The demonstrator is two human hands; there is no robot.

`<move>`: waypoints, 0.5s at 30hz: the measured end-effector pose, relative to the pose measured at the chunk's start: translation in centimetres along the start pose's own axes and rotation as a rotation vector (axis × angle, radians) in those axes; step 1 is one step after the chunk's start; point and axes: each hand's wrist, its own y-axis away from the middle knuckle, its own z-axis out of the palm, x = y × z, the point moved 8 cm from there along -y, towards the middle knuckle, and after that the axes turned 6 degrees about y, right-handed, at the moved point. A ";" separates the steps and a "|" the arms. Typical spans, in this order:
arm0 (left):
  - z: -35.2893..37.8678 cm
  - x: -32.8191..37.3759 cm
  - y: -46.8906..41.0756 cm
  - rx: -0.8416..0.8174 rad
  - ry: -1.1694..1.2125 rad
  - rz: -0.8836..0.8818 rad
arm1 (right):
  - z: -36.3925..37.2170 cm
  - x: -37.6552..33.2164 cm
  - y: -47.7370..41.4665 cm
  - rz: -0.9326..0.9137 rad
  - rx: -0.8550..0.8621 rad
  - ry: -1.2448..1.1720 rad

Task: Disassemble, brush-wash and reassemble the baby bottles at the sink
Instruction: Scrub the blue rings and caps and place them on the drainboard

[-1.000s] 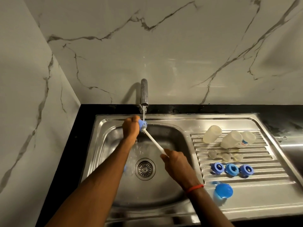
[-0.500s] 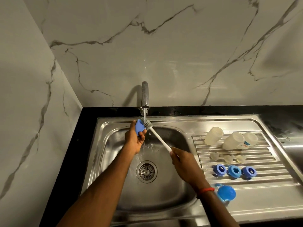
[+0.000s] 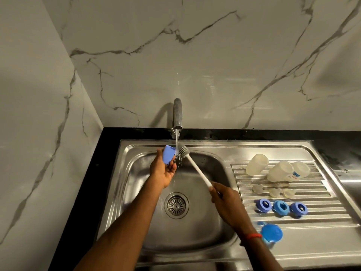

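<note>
I see the brush (image 3: 184,151) out of the blue cap (image 3: 169,157) now. My left hand (image 3: 162,174) fingers pinch the cap and my right hand (image 3: 224,198) fingers wrap the brush handle. Probably rinsing.

Under the tap (image 3: 177,114), the left hand (image 3: 163,173) gripping a blue cap (image 3: 169,156) and the right hand (image 3: 224,196) gripping the brush (image 3: 197,170) are filling the sink's (image 3: 125,163) rear. Around the drain (image 3: 176,205) the basin is lying open. Bottles (image 3: 279,171), teats (image 3: 273,191), rings (image 3: 281,207) and a loose cap (image 3: 271,232) are crowding the drainboard (image 3: 322,222); its near strip is lying bare.
</note>
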 end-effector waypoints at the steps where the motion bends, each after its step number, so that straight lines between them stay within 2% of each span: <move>1: -0.5 -0.1 0.2 0.006 -0.010 -0.001 | -0.2 0.2 0.3 0.023 0.028 -0.037; 3: -1.3 -0.1 0.8 -0.004 -0.006 0.003 | -0.7 0.9 0.7 0.069 0.034 -0.080; 8: -2.1 -0.6 2.2 -0.063 0.097 -0.029 | 0.6 0.7 0.9 0.025 -0.228 0.045; 12: -1.3 -0.9 3.3 -0.146 0.094 0.007 | 1.8 -0.7 1.3 -0.036 -0.156 0.037; 15: -1.1 -1.3 3.5 -0.154 0.005 0.056 | 2.9 -1.6 1.1 -0.070 -0.066 0.025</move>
